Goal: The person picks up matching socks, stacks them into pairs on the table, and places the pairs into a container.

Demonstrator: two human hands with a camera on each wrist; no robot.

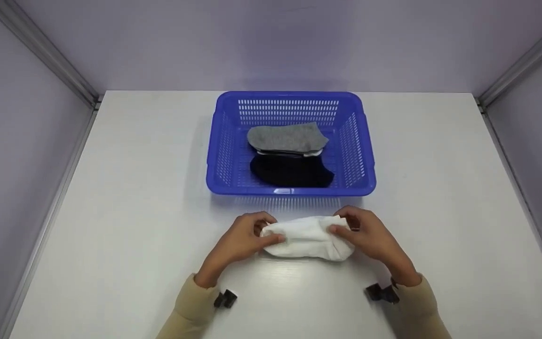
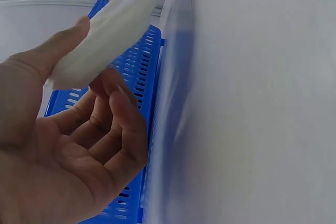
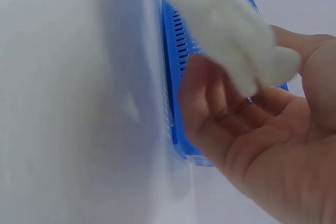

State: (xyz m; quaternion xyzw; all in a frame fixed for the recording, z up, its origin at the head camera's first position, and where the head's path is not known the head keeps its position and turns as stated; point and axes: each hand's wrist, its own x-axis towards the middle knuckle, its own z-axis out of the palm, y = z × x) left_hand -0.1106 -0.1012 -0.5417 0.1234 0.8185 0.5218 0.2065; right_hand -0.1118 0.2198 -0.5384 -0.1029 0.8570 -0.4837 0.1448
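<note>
A white sock is held between both hands in front of the basket. At its left end my left hand pinches it, thumb on top and fingers beneath, as the left wrist view also shows. My right hand pinches the other end; in the right wrist view the sock looks blurred, with its end hanging over the curled fingers. Behind the hands stands a blue plastic basket. Inside it lie a grey sock and, nearer the front, a black sock. Something white and dark shows under the grey sock.
The white table carries the basket near its back middle. Pale walls enclose the table at the back and both sides. A small black device sits at the left wrist, another black device at the right.
</note>
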